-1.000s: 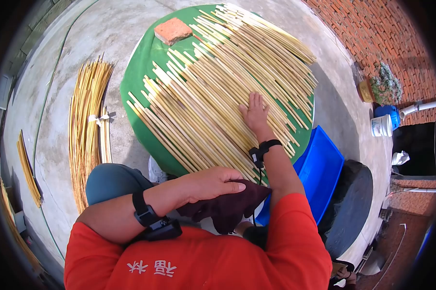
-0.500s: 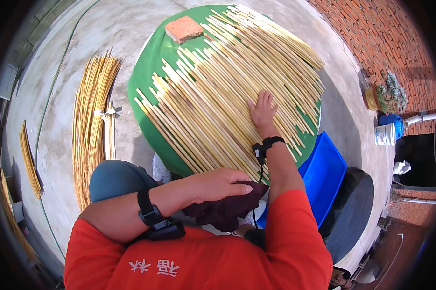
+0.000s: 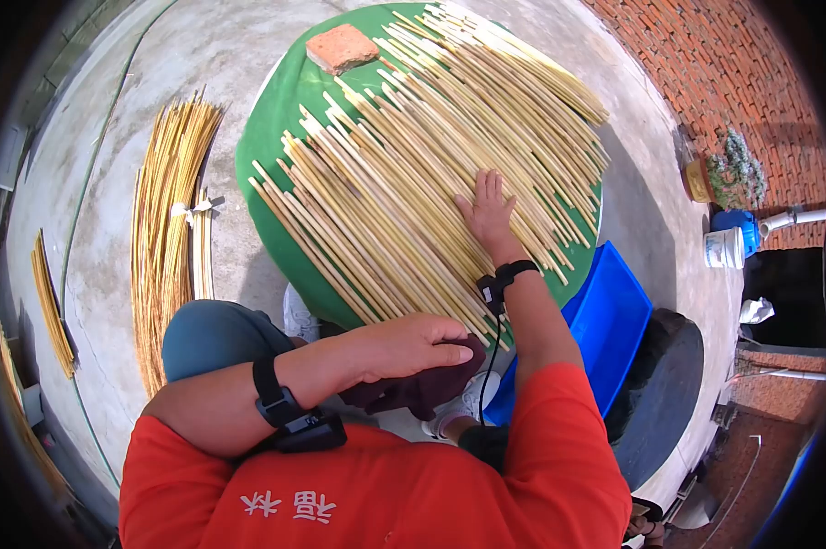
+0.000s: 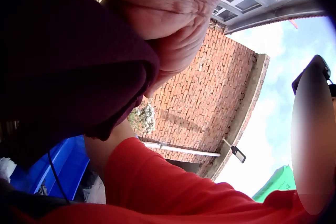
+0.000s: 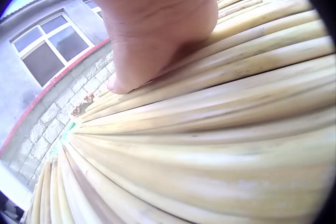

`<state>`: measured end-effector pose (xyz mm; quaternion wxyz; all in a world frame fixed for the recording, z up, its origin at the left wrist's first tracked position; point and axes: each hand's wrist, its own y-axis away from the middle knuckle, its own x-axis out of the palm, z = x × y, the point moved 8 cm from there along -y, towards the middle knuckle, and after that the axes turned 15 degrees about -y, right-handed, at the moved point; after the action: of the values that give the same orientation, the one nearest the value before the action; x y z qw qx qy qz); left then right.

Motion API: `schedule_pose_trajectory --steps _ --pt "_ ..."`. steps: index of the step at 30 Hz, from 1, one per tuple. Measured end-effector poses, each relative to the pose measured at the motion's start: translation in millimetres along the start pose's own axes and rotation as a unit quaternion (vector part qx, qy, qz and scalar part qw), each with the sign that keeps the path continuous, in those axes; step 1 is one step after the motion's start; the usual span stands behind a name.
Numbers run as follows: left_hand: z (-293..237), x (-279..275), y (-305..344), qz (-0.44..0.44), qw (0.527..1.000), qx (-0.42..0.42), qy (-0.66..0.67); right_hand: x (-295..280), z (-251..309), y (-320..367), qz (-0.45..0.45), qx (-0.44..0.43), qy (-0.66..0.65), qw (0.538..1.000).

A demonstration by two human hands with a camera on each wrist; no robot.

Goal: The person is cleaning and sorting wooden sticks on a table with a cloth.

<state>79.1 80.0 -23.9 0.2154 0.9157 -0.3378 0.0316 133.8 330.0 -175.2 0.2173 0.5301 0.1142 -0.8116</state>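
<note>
Pale, peeled plant stalks (image 3: 404, 206) lie side by side in a broad layer over a green cloth (image 3: 271, 220) on a round table. My right hand (image 3: 488, 212) rests flat on the stalks toward the right side, its fingers pointing away from me. In the right wrist view its thumb and heel lie against the stalks (image 5: 210, 129). My left hand (image 3: 422, 343) is bent across in front of my body at the table's near edge. Gripped in it is a dark maroon cloth (image 3: 413, 389), which hangs down below the fingers. The left fingertips are hidden behind the cloth.
A red brick (image 3: 342, 48) sits at the table's far left. On the concrete to the left lies a stalk bundle (image 3: 166, 220) tied with white. A blue bin (image 3: 610, 320) and a dark round object (image 3: 655, 393) stand close on the right. Buckets (image 3: 724, 247) are by the wall.
The maroon cloth's right end has drawn in toward my left hand, so a white shoe shows beneath. My right hand stays on the stalks. The head view has shifted slightly.
</note>
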Motion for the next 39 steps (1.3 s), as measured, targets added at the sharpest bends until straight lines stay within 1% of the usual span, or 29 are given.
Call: schedule_pose_trajectory --steps 1,4,8,12,14,15,17,19,21,25,27,28,30,31,33,35,38,39 --pt "1 -1 -1 -0.002 1.0 -0.003 -0.006 -1 0 -5 0.0 0.0 -0.001 1.0" --pt "1 -1 -3 0.002 1.0 -0.007 -0.007 0 -7 -11 0.023 0.038 -0.005 0.999" --pt "3 0 -7 -0.003 1.0 0.007 -0.01 12 5 8 0.004 0.002 -0.002 1.0" --pt "1 0 -3 0.005 1.0 0.009 -0.027 9 10 11 -0.007 0.0 0.028 1.0" --pt "0 -2 1 -0.003 0.999 0.011 -0.045 9 7 7 0.008 0.028 -0.001 1.0" --pt "1 -2 0 -0.003 0.999 0.011 -0.045 5 7 3 0.008 0.028 -0.001 1.0" --pt "5 -1 -1 -0.003 0.999 0.006 -0.04 -1 3 -3 0.016 0.075 0.006 0.997" --pt "7 -2 -4 -0.008 0.999 0.006 -0.051 0 -1 -9 0.01 0.068 0.013 0.998" --pt "8 -4 -8 -0.014 0.998 0.005 -0.061 -2 -8 -14 0.019 0.094 -0.009 0.995" --pt "6 -9 -5 -0.016 0.998 -0.005 -0.063 -2 -4 -7 0.007 0.084 -0.003 0.996" --pt "6 -9 -4 -0.014 0.997 -0.003 -0.073 -3 12 5 -0.043 -0.056 -0.014 0.997" --pt "6 -7 -3 -0.015 0.997 0.003 -0.069 3 6 15 -0.041 -0.052 -0.01 0.998" --pt "5 -9 -2 -0.02 0.997 0.01 -0.068 15 7 24 -0.024 -0.076 -0.005 0.997" --pt "5 -8 -1 -0.018 0.998 0.004 -0.055 13 6 22 -0.022 -0.078 -0.003 0.997" --pt "5 -8 0 -0.016 0.999 0.0 -0.045 5 -9 13 -0.02 0.009 0.002 1.0" --pt "7 -8 -2 -0.018 0.998 -0.003 -0.053 6 -9 12 -0.013 0.009 0.014 1.0" --pt "-5 -8 4 -0.013 0.999 0.005 -0.035 6 -2 20 -0.037 0.007 -0.003 0.999" --pt "-1 -7 4 -0.014 0.999 0.006 -0.032 8 6 27 -0.037 -0.02 -0.006 0.999"
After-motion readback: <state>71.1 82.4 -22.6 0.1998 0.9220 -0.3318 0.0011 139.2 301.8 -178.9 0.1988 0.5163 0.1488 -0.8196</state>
